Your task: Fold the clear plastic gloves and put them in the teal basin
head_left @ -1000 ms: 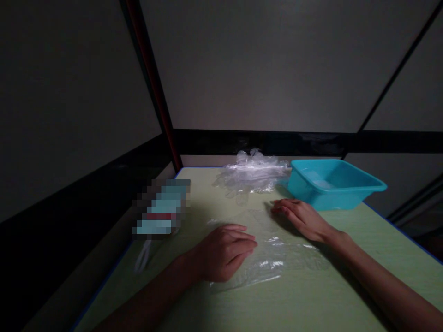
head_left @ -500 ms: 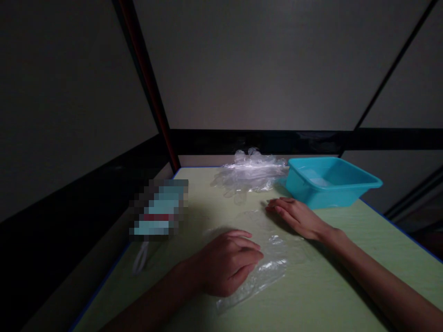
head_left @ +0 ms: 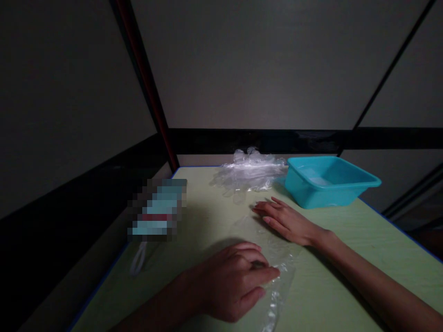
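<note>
A clear plastic disposable glove (head_left: 273, 302) lies spread on the table between my hands, partly covered by them. My left hand (head_left: 235, 281) rests palm down over the glove, its index finger and thumb stretched out and apart, fingertips touching the film. Farther up, my right hand (head_left: 287, 221) lies open and low, its fingers extended to the left at the glove's far end. More clear plastic gloves (head_left: 251, 173) are heaped loosely at the back of the table.
On the back right stands a turquoise plastic basin (head_left: 332, 186) with something pale inside. A blurred-out flat object (head_left: 161, 207) with a white strap (head_left: 138, 259) sits at the left edge. Walls enclose the pale green table (head_left: 346, 276) behind and to the left.
My left hand has moved right and nearer to me, with its index finger reaching out. My right hand has slid left and its fingers have spread. The glove's near end has shifted right.
</note>
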{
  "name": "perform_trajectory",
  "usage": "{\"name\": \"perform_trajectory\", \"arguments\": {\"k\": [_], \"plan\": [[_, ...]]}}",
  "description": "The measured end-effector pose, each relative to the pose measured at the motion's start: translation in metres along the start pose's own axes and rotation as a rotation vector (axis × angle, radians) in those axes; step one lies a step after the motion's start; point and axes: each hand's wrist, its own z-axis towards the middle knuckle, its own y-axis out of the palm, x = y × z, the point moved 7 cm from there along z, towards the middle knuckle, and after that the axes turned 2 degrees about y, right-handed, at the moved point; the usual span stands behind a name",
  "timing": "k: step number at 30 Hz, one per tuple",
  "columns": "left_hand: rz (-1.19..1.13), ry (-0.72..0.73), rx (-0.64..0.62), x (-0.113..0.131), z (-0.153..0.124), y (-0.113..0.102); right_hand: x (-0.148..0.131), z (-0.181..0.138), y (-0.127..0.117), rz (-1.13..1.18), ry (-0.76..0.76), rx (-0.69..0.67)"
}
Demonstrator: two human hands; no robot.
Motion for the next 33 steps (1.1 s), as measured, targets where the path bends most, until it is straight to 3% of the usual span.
{"name": "perform_trajectory", "arguments": {"k": [11,20,23,25,30,33], "plan": [[-0.034,0.052,-0.141,0.015,0.007,0.003,-0.032,0.009,0.012,0.023,-0.133,-0.068],[-0.033,0.112,-0.111,0.019,0.010,0.008,-0.052,0.010,0.021,0.091,-0.226,-0.135],[-0.033,0.156,-0.034,0.018,0.008,0.003,-0.050,0.009,0.015,0.098,-0.240,-0.122],[-0.015,0.119,0.061,0.007,0.004,-0.004,-0.040,0.008,0.006,0.089,-0.207,-0.073],[0.118,-0.237,0.283,-0.059,-0.018,-0.022,-0.001,-0.001,-0.009,0.063,-0.080,0.060],[0.172,-0.390,0.303,-0.090,-0.032,-0.023,0.011,-0.004,-0.007,0.066,-0.038,0.064]]}}
